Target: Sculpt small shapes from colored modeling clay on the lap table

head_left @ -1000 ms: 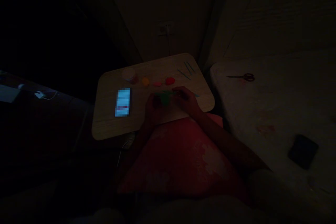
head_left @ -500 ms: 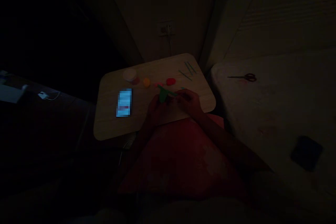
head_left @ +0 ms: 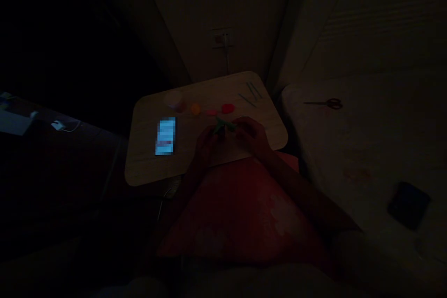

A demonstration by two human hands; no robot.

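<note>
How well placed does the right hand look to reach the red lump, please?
Probably yes: the red lump lies just beyond the right hand, no obstacle evident between, though that hand seems to hold a green piece.

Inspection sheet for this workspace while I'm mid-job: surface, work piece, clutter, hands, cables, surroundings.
Surface: wood-look table, dimly lit.
Work piece: green piece between the hands; details too dark.
Clutter: tub, orange lump, pink lump, red lump, three thin sticks toward far side; lit screen left.
Hands: left hand and right hand either side of green piece; finger contact unclear.
Cables: wall cable behind table; pale cable below near edge.
Surroundings: scissors, dark square item on pale surface right.
</note>
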